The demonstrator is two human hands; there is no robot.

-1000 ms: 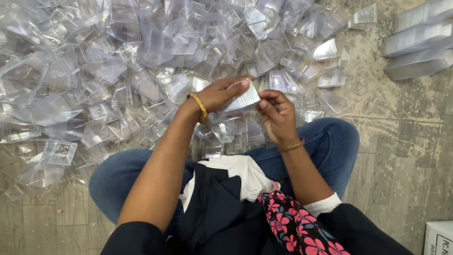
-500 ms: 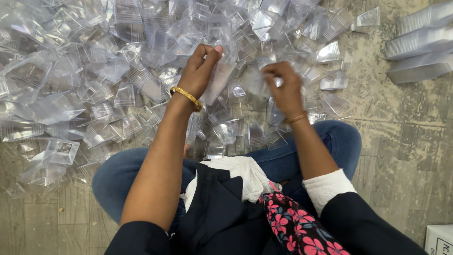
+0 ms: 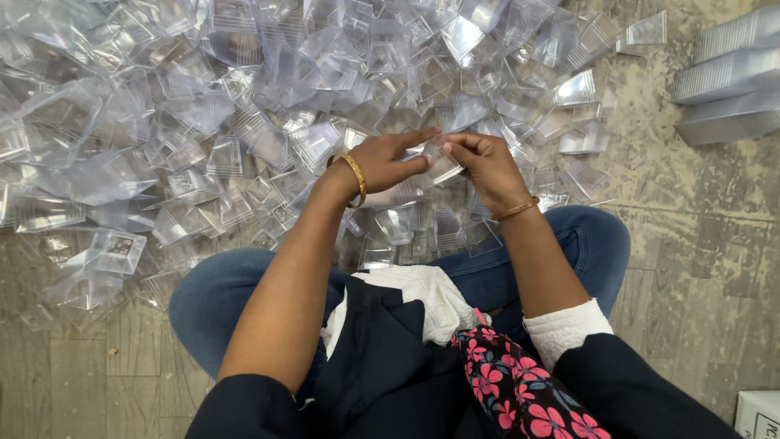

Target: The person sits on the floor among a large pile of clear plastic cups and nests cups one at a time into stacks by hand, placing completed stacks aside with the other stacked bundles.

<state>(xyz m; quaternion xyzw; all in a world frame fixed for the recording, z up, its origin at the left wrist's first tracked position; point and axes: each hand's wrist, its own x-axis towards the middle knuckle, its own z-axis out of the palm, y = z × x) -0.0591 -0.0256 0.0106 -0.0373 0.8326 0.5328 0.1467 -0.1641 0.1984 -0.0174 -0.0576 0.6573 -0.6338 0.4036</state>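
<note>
Head view: left hand (image 3: 388, 161) and right hand (image 3: 479, 162) (fingertips meeting) pinch clear container (image 3: 443, 167) between them.

Dark sleeves, gold bangles, blue jeans

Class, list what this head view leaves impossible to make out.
- Clear plastic piece: shape unclear, fingers of left hand and right hand cover it.
- Stacked trays: cut by the right edge.
- White box: cropped at the corner.
- Pile: overlapping transparent pieces, uncountable.
</note>
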